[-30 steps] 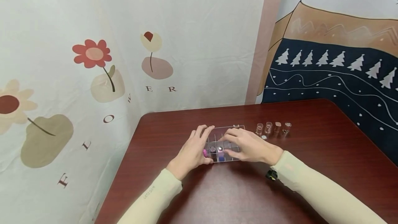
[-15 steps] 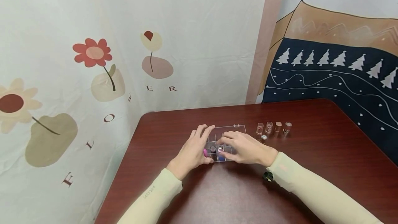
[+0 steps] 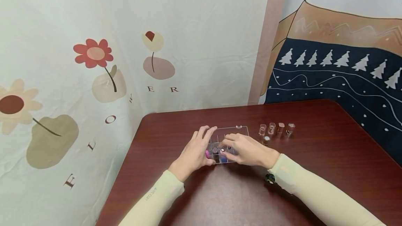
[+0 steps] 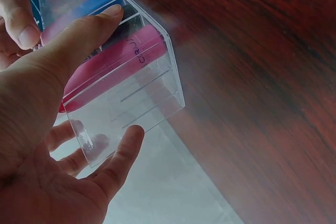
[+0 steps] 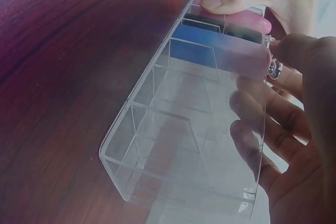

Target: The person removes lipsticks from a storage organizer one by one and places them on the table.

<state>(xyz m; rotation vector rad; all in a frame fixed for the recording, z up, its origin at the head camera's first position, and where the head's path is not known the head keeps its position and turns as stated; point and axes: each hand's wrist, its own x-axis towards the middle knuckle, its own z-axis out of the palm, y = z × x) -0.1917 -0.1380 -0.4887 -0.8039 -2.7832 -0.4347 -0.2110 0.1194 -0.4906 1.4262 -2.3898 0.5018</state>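
Plastic box (image 5: pixel 157 113), left hand (image 3: pixel 193 151) gripping, holds three tubes (image 4: pixel 115 64); right hand (image 3: pixel 248 150) pinches blue tube (image 5: pixel 210 51); five lipsticks (image 3: pixel 281 128) seemingly remain, two o'clock.

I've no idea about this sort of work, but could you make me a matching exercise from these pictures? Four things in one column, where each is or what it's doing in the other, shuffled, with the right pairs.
Things
1. Left hand
2. Pink tube
3. Small containers
4. Right hand

Places and actions
A. On the table, to the case's right
B. At the top of the blue tube
C. Gripping the left side of the clear case
D. Inside the case

Right pairs: 1-C, 2-D, 3-A, 4-B
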